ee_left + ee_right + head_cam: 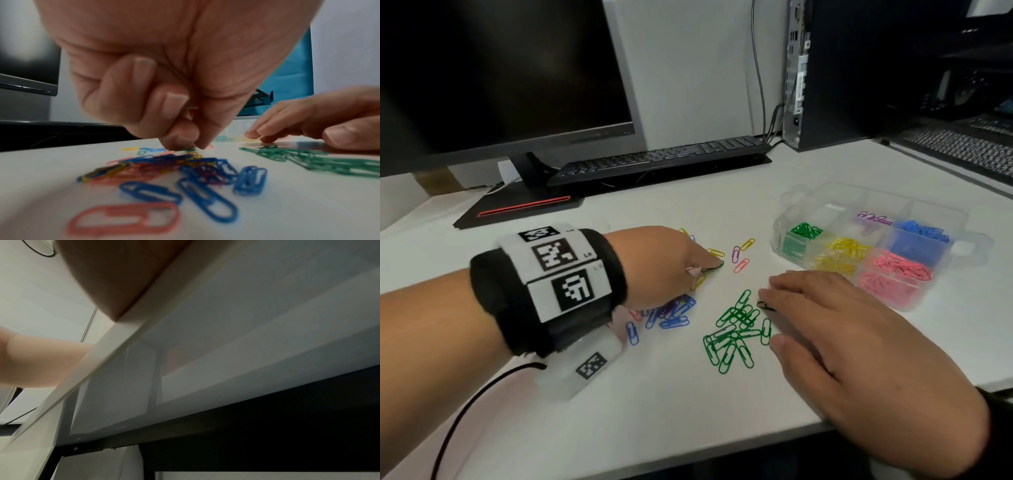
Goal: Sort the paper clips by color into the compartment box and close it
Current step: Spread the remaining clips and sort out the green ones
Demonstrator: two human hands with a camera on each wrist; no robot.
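My left hand (pixel 710 269) reaches over a mixed pile of blue, purple and pink clips (pixel 674 313) and pinches a green paper clip (pixel 712 268) against the table between thumb and forefinger. The left wrist view shows the same pinch on the green paper clip (pixel 188 148). My right hand (pixel 777 308) lies flat with straight fingers beside a pile of green clips (pixel 736 329), its fingertips touching one dark green clip (pixel 765 306). The clear compartment box (pixel 779 236) stands open at the right, holding green, yellow, pink, blue and purple clips in separate compartments.
Loose yellow (pixel 747 244), purple (pixel 736 254) and pink (pixel 741 265) clips lie between my hands and the box. A keyboard (pixel 661 159), a monitor (pixel 500 75) and a computer tower (pixel 859 68) stand at the back. The right wrist view shows only the table edge (pixel 115 356).
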